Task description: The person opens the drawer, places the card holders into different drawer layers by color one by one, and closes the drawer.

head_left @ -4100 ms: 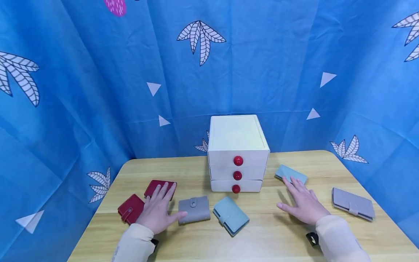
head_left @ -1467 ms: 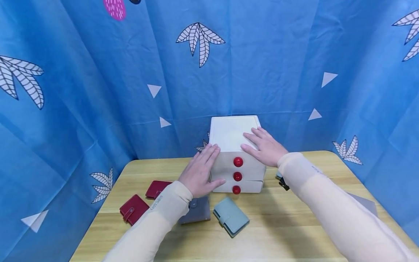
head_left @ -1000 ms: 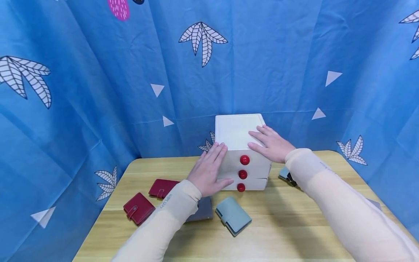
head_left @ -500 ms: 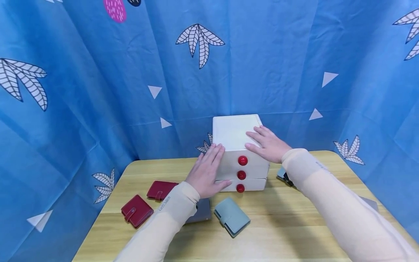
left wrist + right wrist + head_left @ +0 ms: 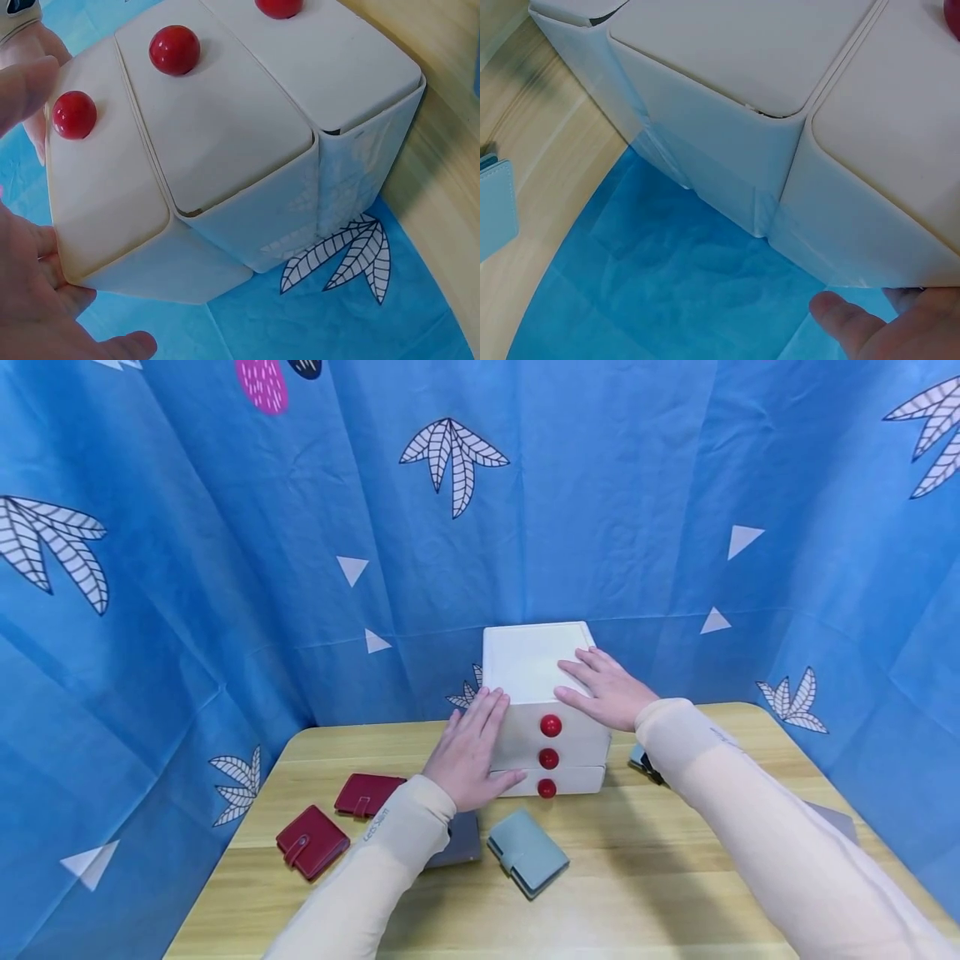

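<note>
A white three-drawer box with round red knobs stands at the back of the table, its drawers pushed in. My left hand lies against its front left corner, fingers straight and fingertips at the top edge. On the right, my right hand rests at the top right edge with its fingers extended over the lid. In the left wrist view the left fingers touch the box's upper corner. The right wrist view shows the right fingers by the box's top side. Neither hand grips anything.
Two red wallets lie on the left. A grey wallet is partly under the left arm, and a light blue wallet lies in front of the box. Another blue wallet and a grey one are mostly hidden by the right arm.
Both hands have moved from above the wallets at either side to the box. Over the last second and a half they have stayed there, nearly still; the view shifts slightly.
</note>
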`<action>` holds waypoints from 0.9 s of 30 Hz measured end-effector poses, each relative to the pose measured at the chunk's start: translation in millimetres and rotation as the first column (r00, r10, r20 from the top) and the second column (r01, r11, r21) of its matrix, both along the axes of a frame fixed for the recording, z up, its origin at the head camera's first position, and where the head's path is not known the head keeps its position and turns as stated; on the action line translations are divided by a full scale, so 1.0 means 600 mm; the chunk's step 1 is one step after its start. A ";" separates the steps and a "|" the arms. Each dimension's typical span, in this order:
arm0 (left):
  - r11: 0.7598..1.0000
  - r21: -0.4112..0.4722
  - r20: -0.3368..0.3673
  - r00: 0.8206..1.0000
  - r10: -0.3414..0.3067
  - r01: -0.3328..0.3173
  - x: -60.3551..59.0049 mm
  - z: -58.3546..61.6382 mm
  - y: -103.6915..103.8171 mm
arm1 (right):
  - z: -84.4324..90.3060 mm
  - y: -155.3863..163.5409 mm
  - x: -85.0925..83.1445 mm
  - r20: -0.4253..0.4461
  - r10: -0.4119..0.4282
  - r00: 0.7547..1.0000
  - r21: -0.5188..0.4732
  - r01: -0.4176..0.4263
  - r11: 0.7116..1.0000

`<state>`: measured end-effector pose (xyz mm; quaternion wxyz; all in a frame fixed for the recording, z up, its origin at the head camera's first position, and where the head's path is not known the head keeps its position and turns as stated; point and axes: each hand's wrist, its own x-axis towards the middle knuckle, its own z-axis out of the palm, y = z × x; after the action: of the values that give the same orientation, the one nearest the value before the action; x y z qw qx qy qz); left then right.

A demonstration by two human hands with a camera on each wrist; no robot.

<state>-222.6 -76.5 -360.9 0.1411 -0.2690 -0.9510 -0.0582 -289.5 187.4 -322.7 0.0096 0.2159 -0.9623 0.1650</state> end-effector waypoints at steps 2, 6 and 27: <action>1.000 0.005 0.003 1.000 0.004 -0.004 -0.002 -0.002 0.002 | -0.001 0.000 0.000 0.003 -0.002 1.000 0.000 0.002 1.000; 0.999 0.040 0.011 1.000 0.020 -0.020 -0.002 0.000 0.006 | -0.002 -0.001 -0.004 -0.007 -0.010 1.000 0.008 0.010 1.000; 0.696 0.718 0.098 0.988 -0.118 0.012 0.066 -0.003 0.070 | 0.004 -0.006 -0.003 -0.016 -0.001 1.000 0.041 0.001 0.999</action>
<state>-183.1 -34.3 -362.9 0.1670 -0.2219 -0.8507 -0.4462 -291.5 183.9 -320.2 0.0131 0.2169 -0.9655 0.1433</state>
